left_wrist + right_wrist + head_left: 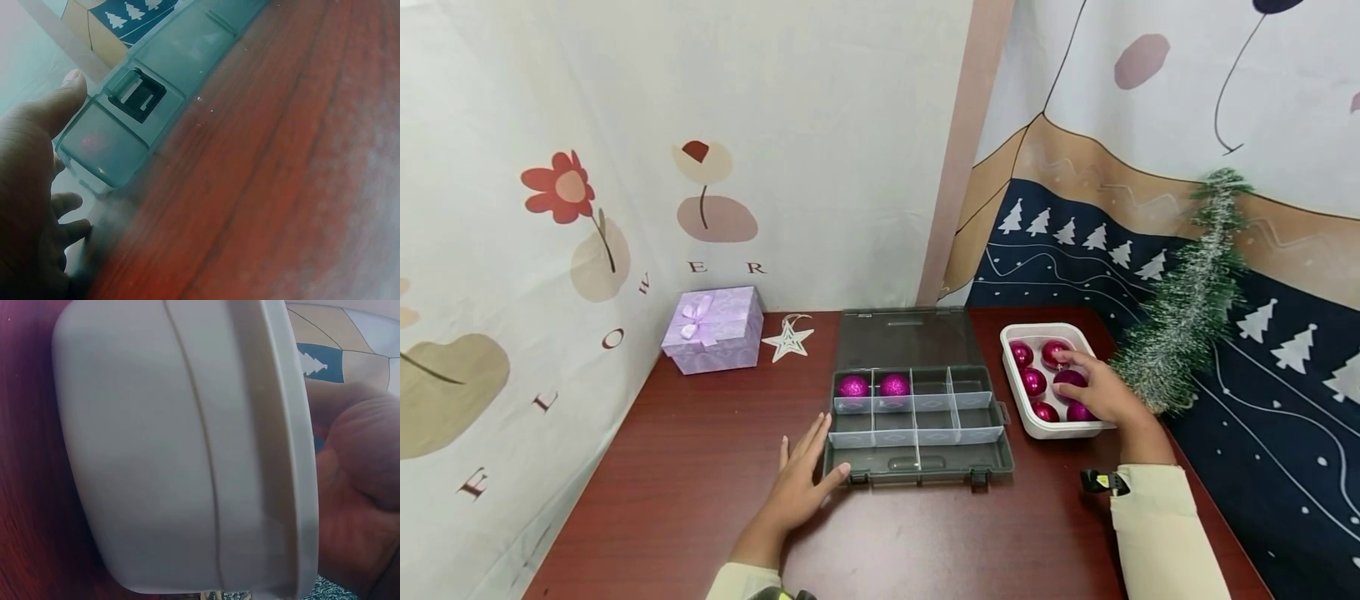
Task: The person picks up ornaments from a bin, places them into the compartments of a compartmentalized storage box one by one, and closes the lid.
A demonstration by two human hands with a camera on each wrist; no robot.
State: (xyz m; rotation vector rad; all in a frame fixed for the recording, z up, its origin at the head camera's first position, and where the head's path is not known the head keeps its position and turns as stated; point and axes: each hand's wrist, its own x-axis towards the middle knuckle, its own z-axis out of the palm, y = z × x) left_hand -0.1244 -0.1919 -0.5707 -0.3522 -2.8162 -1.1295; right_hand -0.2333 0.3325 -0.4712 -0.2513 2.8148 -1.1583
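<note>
My left hand point(801, 487) rests against the front left corner of a grey translucent compartment box point(880, 463), thumb on its front rim and straight fingers along its left side. The box's lid point(910, 337) lies back. Two glittery magenta baubles, a left one point(853, 387) and a right one point(894, 385), sit in separate back-row compartments. My right hand point(1101, 390) reaches into a white tub point(1033, 427) of several shiny magenta baubles point(1033, 382). Its thumb and index finger lie about a darker bauble point(1071, 379); the grip is partly hidden. The tub wall point(144, 444) blocks those fingertips in the right wrist view.
A lilac gift box point(718, 333) with a bow stands at the back left, beside a white star ornament point(788, 340). A frosted green tinsel tree point(1187, 308) stands to the right of the tub. Printed cloth walls border the brown table point(700, 450).
</note>
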